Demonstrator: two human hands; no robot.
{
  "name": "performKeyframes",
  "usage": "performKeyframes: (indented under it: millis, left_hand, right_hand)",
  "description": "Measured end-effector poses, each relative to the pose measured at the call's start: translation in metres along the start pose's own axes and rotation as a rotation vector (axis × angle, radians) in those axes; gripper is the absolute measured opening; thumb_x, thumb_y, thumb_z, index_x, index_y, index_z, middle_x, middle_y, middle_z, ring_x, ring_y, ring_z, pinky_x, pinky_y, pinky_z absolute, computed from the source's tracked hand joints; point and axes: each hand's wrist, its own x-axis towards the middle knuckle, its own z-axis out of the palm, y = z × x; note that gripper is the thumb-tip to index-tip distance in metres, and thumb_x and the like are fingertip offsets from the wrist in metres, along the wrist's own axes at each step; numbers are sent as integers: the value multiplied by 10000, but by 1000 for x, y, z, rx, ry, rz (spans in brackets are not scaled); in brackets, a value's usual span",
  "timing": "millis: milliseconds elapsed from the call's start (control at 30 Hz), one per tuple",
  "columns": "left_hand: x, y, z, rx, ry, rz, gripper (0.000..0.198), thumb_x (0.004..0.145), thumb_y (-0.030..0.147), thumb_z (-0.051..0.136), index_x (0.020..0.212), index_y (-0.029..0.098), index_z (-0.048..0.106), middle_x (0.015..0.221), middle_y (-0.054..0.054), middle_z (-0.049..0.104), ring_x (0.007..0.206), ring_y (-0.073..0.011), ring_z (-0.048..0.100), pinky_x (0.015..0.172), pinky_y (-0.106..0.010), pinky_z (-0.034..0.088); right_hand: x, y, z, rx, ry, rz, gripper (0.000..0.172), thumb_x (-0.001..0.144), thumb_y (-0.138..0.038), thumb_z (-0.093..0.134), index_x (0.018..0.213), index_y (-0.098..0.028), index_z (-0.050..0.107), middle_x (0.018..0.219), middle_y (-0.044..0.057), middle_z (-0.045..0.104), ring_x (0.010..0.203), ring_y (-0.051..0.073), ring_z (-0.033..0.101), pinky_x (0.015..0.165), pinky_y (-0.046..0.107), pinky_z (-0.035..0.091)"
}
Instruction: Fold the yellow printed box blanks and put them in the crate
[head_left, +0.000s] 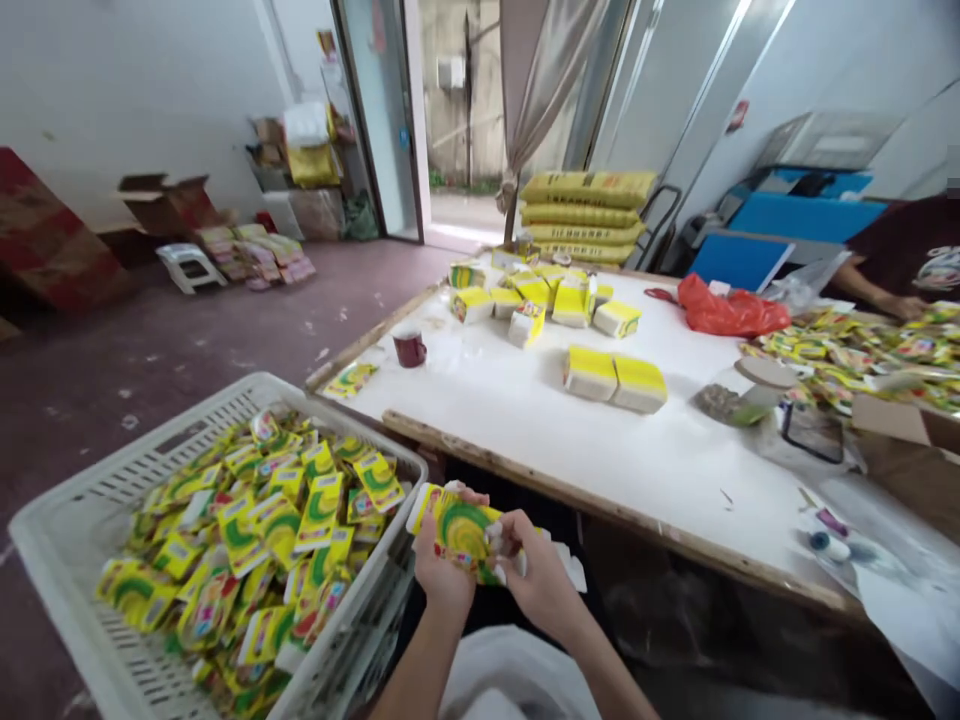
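Observation:
My left hand (439, 570) and my right hand (541, 580) meet below the table's front edge, both closed on a stack of yellow and green packets (461, 530). The left hand cups the stack from beneath and its left side. The right hand's fingers pinch its right end. Just to the left stands a white slotted crate (67, 530) heaped with several loose packets (262, 530) of the same kind.
A white table (525, 420) carries bundled yellow packs (615, 378), a dark red mug (409, 348), a red plastic bag (727, 312) and a heap of loose packets (855, 360). Another person's arm (877, 290) rests at the far right. Yellow sacks (589, 215) sit by the door.

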Motion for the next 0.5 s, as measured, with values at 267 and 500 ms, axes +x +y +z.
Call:
performKeyframes:
  millis: [267,500]
  left_hand:
    - [6,11,2,-219,82,-17,453,700,625,740,679,204,576,617,11,495,575,-129,486,562,-251,482]
    - [8,3,-12,22,135,8,741,467,896,711,741,210,648,709,-11,623,629,-164,581,582,-279,519]
  right_hand:
    - [2,2,38,280,-68,-35,236,651,-158,585,846,-246,486,768,-43,474,681,132,447,629,244,387]
    - [9,13,35,167,5,24,398,645,-106,585,1012,-258,550,774,-44,542,701,142,502,645,255,392]
